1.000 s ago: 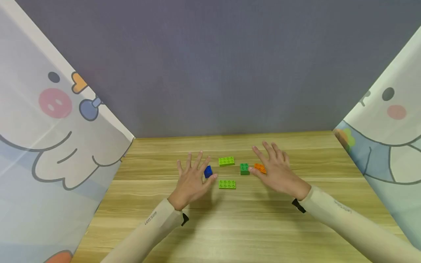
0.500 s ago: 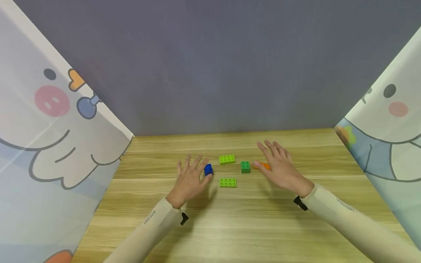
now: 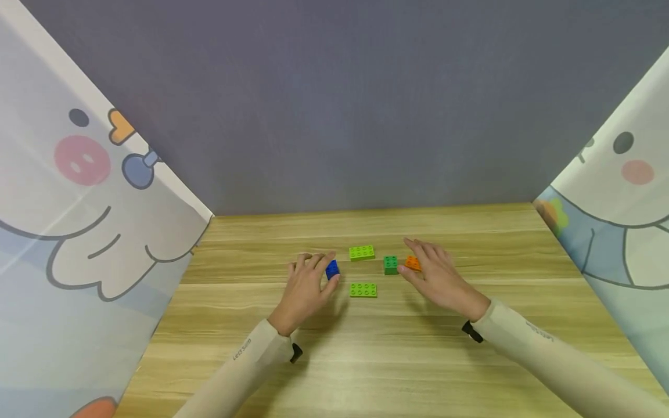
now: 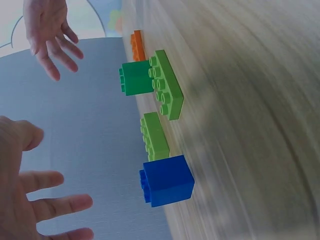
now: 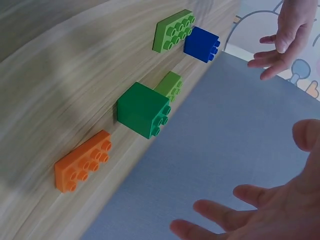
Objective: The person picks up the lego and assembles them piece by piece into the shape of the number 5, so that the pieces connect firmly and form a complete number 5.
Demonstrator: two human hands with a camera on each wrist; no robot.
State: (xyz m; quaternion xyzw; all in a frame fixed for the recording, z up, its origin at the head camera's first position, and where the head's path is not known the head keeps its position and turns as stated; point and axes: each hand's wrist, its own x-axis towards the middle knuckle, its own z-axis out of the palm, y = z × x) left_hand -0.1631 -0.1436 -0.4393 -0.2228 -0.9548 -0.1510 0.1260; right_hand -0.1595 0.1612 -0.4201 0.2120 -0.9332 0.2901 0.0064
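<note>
My left hand (image 3: 304, 290) hovers with fingers spread over the table beside a blue building brick (image 4: 169, 181); in the left wrist view a gap shows between them. My right hand (image 3: 440, 281) is held above an orange brick (image 5: 84, 161), partly covering it in the head view. Its thumb tip lies near a dark green brick (image 5: 143, 109), and the right wrist view shows the fingers apart from both. Two lime green bricks lie between the hands, a far lime brick (image 3: 362, 252) and a near lime brick (image 3: 363, 290). Neither hand holds anything.
The bricks stand studs up on a wood-grain table (image 3: 376, 360). A grey panel (image 3: 366, 104) rises along its back edge. Walls with cartoon animals, a left wall (image 3: 31, 255) and a right wall (image 3: 643, 232), flank it.
The left fingers have bent down somewhat toward the blue brick. After shifting slightly right, the right hand has come back left and its fingertips have dropped. The bricks have stayed in place.
</note>
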